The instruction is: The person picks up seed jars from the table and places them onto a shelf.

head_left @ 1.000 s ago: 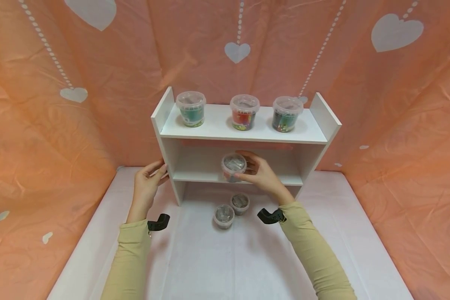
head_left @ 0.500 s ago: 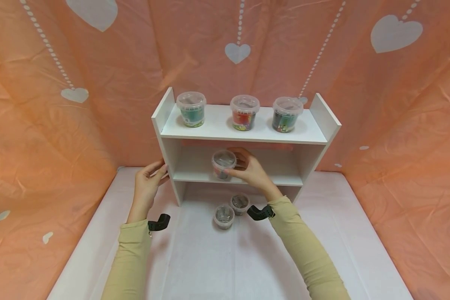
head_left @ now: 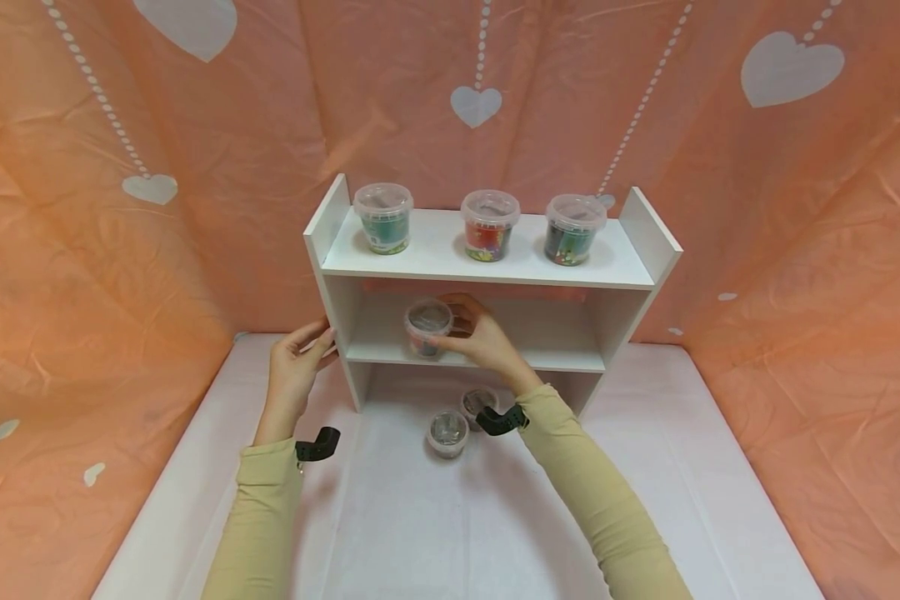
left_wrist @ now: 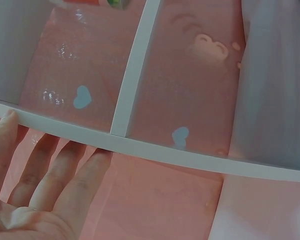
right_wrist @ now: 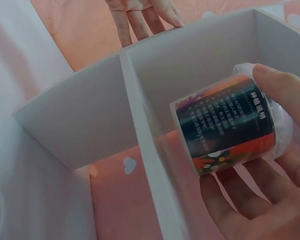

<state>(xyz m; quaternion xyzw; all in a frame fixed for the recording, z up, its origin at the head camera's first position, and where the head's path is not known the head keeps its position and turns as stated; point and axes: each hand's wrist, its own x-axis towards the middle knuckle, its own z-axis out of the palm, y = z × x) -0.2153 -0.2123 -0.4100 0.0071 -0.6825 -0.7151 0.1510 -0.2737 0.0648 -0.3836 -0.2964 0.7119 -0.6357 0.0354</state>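
Note:
My right hand (head_left: 485, 337) holds a clear lidded plastic tub (head_left: 428, 330) by its side, at the middle level of the white shelf unit (head_left: 487, 363). The right wrist view shows the tub's dark and orange printed label (right_wrist: 227, 122), with the thumb near the lid and fingers along the other side. The tub is apart from the middle board in that view. Against the outer left side panel rests my left hand (head_left: 294, 367), its fingers (left_wrist: 62, 175) fairly straight and the thumb at the panel's front edge.
Three similar tubs stand on the top board: a teal one (head_left: 384, 218), a red one (head_left: 489, 225) and a dark green one (head_left: 573, 229). Two more tubs, one in front (head_left: 447, 432) and one behind (head_left: 478, 402), sit below on the white tabletop (head_left: 405, 525). Orange heart-printed cloth surrounds it.
My right hand has carried the tub leftward along the middle level, from near the centre toward the left panel. My left hand stays at the side panel.

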